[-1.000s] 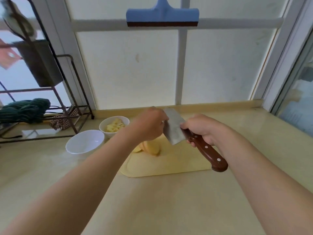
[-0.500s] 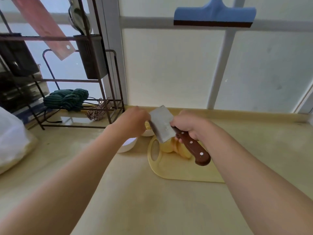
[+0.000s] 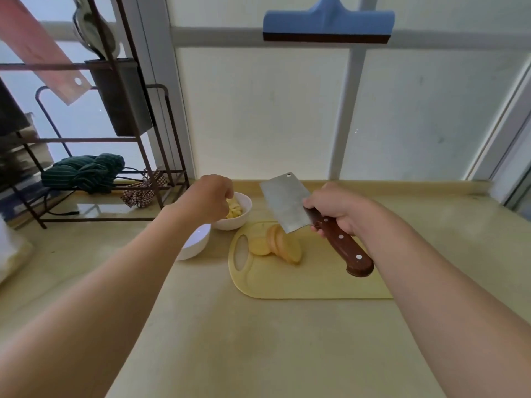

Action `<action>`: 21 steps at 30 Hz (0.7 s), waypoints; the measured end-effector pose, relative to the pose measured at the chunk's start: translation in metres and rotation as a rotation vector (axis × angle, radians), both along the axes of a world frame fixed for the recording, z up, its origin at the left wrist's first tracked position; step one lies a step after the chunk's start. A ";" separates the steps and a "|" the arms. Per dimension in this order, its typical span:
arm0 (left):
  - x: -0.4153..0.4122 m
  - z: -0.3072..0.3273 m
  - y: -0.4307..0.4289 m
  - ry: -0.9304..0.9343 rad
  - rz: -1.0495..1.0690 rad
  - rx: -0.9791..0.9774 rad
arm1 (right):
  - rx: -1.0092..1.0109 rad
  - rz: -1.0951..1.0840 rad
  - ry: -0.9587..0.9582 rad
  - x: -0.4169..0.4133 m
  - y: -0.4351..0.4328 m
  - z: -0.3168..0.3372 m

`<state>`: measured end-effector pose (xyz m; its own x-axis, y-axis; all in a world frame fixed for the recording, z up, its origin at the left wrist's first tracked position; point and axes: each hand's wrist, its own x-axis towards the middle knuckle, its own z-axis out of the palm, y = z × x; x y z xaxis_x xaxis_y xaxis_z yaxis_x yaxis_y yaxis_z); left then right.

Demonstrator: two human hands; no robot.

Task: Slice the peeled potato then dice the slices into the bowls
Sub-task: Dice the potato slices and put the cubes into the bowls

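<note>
Several round potato slices [image 3: 284, 246] lean on the smooth yellow board [image 3: 287, 282]; the right hand [image 3: 337, 209] grips the cleaver [image 3: 287, 205] by its riveted wooden handle, and the left hand [image 3: 211, 198] curls over a white bowl [image 3: 236, 222], hold unclear.

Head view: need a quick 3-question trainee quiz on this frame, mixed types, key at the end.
1. True or false: the cleaver lies flat on the cutting board.
2. Fill in: the potato slices sit on the ____.
3. The left hand is over: A the potato slices; B the bowl holding cut potato pieces; C the cleaver.

Key
1. False: the right hand grips its handle and holds the blade raised above the cutting board.
2. Cutting board.
3. B.
</note>
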<state>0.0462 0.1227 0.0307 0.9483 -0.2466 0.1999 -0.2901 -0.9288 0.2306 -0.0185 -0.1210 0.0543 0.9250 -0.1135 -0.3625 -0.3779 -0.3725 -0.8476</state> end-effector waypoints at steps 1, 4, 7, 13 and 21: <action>-0.002 0.000 -0.004 0.002 0.005 -0.014 | 0.020 -0.017 -0.008 -0.002 -0.007 -0.002; -0.008 0.003 -0.023 0.037 0.016 -0.073 | 0.064 -0.069 -0.030 -0.008 -0.027 -0.011; -0.021 0.005 -0.048 0.064 -0.042 -0.091 | 0.109 -0.117 -0.027 -0.016 -0.048 -0.025; -0.053 -0.008 -0.083 0.119 -0.284 0.220 | 0.181 -0.157 -0.038 -0.028 -0.089 -0.057; -0.050 -0.017 -0.096 0.162 -0.359 0.471 | 0.296 -0.094 -0.099 -0.023 -0.110 -0.082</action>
